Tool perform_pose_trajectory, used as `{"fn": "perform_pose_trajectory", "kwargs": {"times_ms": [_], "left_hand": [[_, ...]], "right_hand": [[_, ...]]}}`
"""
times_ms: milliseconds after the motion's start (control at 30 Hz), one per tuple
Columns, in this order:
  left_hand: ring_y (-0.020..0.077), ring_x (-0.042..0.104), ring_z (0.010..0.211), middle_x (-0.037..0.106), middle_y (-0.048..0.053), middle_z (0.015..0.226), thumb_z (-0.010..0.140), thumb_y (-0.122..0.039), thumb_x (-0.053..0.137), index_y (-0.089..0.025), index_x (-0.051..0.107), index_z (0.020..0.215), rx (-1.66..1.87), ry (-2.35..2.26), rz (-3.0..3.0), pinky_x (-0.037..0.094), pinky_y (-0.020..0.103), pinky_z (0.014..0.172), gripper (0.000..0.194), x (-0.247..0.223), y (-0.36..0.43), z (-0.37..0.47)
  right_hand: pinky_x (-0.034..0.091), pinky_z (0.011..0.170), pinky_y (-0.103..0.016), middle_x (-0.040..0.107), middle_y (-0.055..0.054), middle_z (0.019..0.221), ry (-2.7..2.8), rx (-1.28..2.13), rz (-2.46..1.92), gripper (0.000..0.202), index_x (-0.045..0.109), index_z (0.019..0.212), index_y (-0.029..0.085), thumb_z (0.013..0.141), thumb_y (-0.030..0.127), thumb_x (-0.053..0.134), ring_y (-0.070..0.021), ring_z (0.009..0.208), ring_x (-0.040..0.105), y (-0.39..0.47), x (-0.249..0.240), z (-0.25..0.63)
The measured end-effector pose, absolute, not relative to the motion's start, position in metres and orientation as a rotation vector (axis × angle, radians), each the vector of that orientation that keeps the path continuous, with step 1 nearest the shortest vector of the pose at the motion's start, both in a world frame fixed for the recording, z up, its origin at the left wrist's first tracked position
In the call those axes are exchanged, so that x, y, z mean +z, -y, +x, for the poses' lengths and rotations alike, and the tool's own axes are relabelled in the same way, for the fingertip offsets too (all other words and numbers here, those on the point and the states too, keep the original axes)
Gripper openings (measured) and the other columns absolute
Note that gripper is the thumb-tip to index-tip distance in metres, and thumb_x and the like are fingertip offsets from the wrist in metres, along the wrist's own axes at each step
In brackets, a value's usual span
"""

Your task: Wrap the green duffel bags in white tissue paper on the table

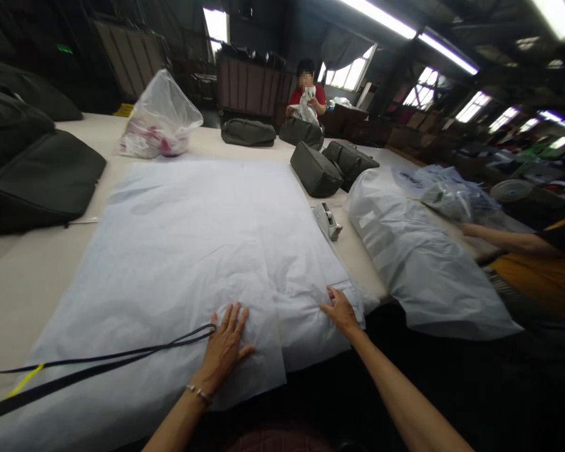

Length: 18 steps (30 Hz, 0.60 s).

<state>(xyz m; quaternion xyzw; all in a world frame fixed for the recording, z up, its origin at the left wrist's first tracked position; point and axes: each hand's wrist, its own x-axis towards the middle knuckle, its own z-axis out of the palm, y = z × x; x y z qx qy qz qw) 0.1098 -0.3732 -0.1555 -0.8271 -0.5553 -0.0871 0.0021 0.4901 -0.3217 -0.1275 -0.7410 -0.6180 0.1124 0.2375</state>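
Observation:
A broad stack of thin, whitish plastic sheets or bags is spread over the table in front of me. My left hand lies flat on its near part, fingers spread, with a bracelet at the wrist. Close by its fingertips ends the loop of a thin black cord, which runs in from the left beside a wider black strap. Toward the right edge of the stack rests my right hand, its fingers slightly bent and the thumb apart from the index finger. The plastic is wrinkled around it. Beyond stands a grey tape dispenser.
Dark bags are piled at the left; several more stand farther back. A clear bag with reddish contents sits at the far left. A large plastic-wrapped bundle hangs over the table's right edge. Two other people work nearby.

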Motion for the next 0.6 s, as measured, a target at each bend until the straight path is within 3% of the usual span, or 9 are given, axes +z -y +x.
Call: {"fn": "perform_pose_trajectory", "kwargs": {"times_ms": [200,400,600], "left_hand": [[0.0362,0.028,0.143,0.03,0.017,0.156,0.081,-0.044,0.065,-0.019,0.038,0.147,-0.325,1.747,-2.627,0.018,0.064,0.114,0.075,-0.15,0.376,0.114],[0.035,0.023,0.146,0.027,0.017,0.157,0.081,-0.043,0.064,-0.018,0.035,0.148,-0.337,1.704,-2.68,0.014,0.062,0.116,0.078,-0.148,0.371,0.115],[0.0352,0.026,0.144,0.031,0.015,0.156,0.078,-0.037,0.067,-0.018,0.039,0.147,-0.26,1.75,-2.739,0.014,0.06,0.117,0.077,-0.146,0.368,0.117]], "right_hand": [[0.041,0.102,-0.051,0.052,-0.015,0.139,1.876,0.06,-1.993,0.054,0.051,0.134,0.018,0.082,0.031,0.058,-0.0324,0.128,0.047,0.328,-0.11,0.44],[0.034,0.112,-0.049,0.047,-0.015,0.145,2.067,0.059,-1.711,0.05,0.046,0.14,0.017,0.092,0.03,0.052,-0.0279,0.139,0.036,0.324,-0.101,0.37],[0.023,0.118,-0.05,0.041,-0.009,0.152,2.49,0.342,-1.551,0.058,0.046,0.142,0.023,0.087,0.034,0.062,-0.0269,0.144,0.029,0.328,-0.102,0.325]]}}
